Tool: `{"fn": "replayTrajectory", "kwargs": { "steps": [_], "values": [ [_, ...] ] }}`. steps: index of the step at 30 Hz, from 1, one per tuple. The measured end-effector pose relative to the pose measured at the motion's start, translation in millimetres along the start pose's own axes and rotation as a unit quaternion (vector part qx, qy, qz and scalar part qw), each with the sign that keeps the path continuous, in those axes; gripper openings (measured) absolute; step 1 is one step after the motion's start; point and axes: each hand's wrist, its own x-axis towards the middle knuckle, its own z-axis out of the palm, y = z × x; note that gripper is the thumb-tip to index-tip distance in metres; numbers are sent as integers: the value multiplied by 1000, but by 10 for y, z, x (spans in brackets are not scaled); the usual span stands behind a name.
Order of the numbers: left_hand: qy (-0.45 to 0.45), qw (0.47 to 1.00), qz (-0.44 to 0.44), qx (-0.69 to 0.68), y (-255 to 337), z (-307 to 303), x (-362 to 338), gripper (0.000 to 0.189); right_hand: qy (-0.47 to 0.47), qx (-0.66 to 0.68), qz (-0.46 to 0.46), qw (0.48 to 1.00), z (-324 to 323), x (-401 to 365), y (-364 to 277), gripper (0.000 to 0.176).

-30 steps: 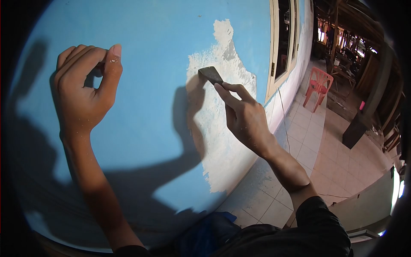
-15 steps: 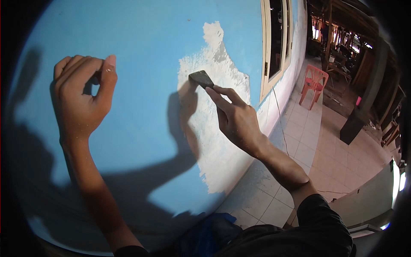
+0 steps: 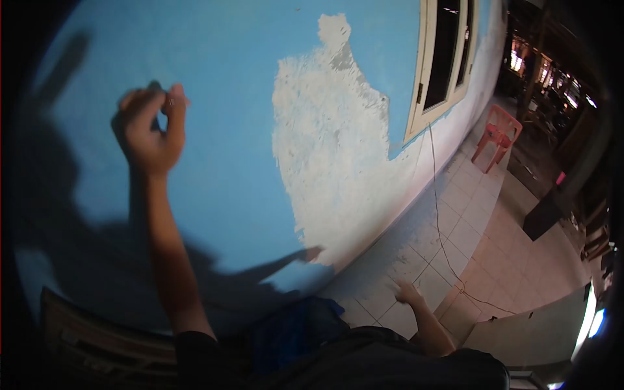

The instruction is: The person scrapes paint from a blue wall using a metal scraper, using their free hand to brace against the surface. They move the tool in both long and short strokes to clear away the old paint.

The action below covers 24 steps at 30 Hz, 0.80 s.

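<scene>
My left hand (image 3: 153, 130) is raised before the blue wall (image 3: 221, 110), its fingers curled and the thumb bent toward them with a small gap inside. Blur hides whether anything sits between the fingertips. Low on the right, my right hand (image 3: 408, 292) hangs over the tiled floor, away from the wall. It is small and smeared by motion, so its grip cannot be made out, and no scraper shows clearly. Between the hands, a rough whitish patch of stripped paint (image 3: 331, 143) with ragged edges and grey spots covers part of the wall.
A cream window frame (image 3: 422, 97) is set in the wall to the right. A thin cord (image 3: 437, 214) runs down and across the floor tiles (image 3: 422, 260). Farther off stand a red plastic chair (image 3: 498, 136) and a dark post base (image 3: 543, 214).
My right hand has left the whitish patch, where it held a dark flat scraper, and dropped down and right. My left hand stays raised and curled. The view has shifted.
</scene>
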Motion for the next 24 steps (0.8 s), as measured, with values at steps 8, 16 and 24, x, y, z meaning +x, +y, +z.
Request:
{"fn": "replayTrajectory", "kwargs": {
  "steps": [8,16,24],
  "values": [
    [-340,665,-492,-447,2150,581,-2541,23,-64,136,318,936,-84,-2070,354,54],
    [-600,324,-539,-494,3934,651,-3542,69,55,276,105,954,-317,-838,-800,75],
    [-324,245,-789,-462,3648,654,-3676,48,63,341,-135,928,-934,-586,-2279,67]
  ]
}}
